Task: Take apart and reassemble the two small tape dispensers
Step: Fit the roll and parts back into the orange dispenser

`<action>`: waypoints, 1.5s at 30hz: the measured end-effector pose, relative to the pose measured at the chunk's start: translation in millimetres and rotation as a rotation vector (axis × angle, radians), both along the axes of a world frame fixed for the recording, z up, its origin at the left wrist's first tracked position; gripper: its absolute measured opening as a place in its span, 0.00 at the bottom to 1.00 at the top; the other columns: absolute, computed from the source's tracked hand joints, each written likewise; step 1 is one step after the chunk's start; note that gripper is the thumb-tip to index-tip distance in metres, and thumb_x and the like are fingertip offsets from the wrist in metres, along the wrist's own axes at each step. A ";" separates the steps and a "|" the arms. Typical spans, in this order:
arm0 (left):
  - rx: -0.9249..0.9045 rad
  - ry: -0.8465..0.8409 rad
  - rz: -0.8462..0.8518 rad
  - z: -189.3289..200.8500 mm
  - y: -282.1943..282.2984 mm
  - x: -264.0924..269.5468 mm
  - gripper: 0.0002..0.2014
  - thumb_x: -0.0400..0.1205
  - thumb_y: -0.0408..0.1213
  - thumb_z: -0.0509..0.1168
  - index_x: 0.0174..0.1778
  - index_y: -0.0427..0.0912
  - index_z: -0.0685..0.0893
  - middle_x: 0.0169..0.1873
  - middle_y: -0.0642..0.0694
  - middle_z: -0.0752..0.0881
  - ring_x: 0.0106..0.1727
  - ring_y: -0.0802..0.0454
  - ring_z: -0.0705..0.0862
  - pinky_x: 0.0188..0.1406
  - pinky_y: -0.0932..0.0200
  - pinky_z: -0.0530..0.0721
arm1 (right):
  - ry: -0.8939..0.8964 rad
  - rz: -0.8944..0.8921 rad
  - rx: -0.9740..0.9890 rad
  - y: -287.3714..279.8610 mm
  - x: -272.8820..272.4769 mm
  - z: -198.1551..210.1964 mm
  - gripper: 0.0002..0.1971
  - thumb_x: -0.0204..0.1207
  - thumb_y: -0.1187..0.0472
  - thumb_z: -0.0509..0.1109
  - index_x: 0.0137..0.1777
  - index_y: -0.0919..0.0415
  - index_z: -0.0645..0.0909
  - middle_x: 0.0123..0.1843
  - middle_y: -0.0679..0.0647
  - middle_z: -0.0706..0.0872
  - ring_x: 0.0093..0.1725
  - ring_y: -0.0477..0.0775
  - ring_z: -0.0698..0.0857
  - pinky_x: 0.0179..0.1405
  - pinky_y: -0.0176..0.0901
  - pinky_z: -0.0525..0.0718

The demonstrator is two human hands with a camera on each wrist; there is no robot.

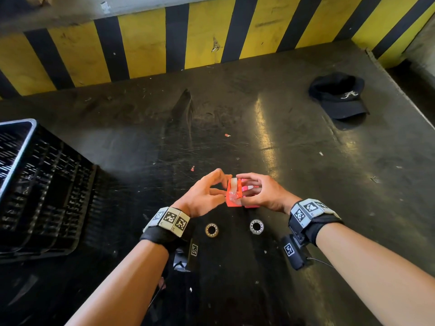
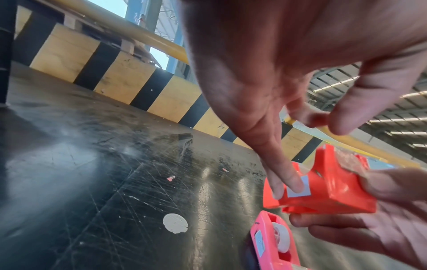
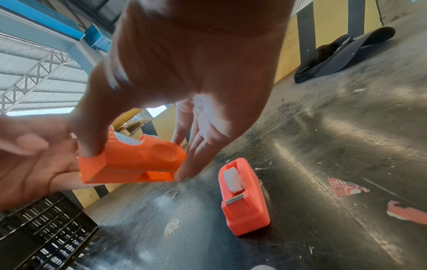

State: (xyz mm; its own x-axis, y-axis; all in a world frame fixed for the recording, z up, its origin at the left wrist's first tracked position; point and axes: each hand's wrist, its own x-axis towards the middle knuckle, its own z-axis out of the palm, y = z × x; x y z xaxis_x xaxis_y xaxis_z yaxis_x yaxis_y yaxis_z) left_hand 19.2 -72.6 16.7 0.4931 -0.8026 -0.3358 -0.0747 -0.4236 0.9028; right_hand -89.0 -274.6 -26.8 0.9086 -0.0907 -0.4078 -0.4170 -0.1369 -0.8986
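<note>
Right hand (image 1: 261,196) clamps the orange dispenser (image 1: 233,198) end to end, clear of the counter (image 1: 259,137), probably to free its top. Left hand (image 1: 202,198) braces its side with straight fingers while thumb and forefinger pinch what looks like the tape roll (image 1: 233,182). Pink dispenser (image 3: 245,199) sits on the counter just below it.

Black wraps (image 1: 160,238) and grey bands (image 1: 310,211) of black-and-white square codes circle both bare wrists; marked black boxes (image 1: 293,251) sit beneath, the right one trailing a thin cable (image 1: 322,262).
</note>
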 end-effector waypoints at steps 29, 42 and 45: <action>0.304 -0.449 -0.040 -54.2 -5.1 26.1 0.62 0.64 0.47 0.87 0.87 0.64 0.52 0.81 0.47 0.78 0.85 0.43 0.67 0.83 0.30 0.68 | 0.001 0.409 -0.690 1.5 53.4 -17.9 0.55 0.54 0.38 0.88 0.79 0.50 0.63 0.78 0.51 0.80 0.81 0.56 0.76 0.88 0.73 0.48; 0.359 -0.477 -0.012 -117.8 -14.9 30.5 0.64 0.64 0.48 0.86 0.90 0.58 0.49 0.83 0.47 0.75 0.85 0.41 0.68 0.85 0.33 0.65 | 0.080 0.494 -0.910 3.6 73.7 -68.5 0.56 0.55 0.37 0.87 0.80 0.51 0.60 0.81 0.53 0.76 0.85 0.57 0.71 0.83 0.81 0.33; 0.378 -0.468 -0.007 -127.7 -16.6 29.2 0.64 0.64 0.48 0.86 0.90 0.57 0.50 0.83 0.45 0.74 0.84 0.40 0.70 0.84 0.33 0.67 | 0.070 0.487 -0.962 6.3 71.7 -72.8 0.56 0.57 0.37 0.87 0.81 0.52 0.60 0.82 0.55 0.76 0.87 0.58 0.68 0.81 0.81 0.31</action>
State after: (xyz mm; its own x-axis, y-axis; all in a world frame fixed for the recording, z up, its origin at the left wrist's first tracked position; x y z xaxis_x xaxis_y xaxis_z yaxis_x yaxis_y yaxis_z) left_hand 48.4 -89.2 -111.1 0.6525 -0.6736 -0.3471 -0.4314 -0.7068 0.5606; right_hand -17.3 -268.4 -99.5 0.9110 -0.0359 -0.4108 -0.1732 -0.9373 -0.3023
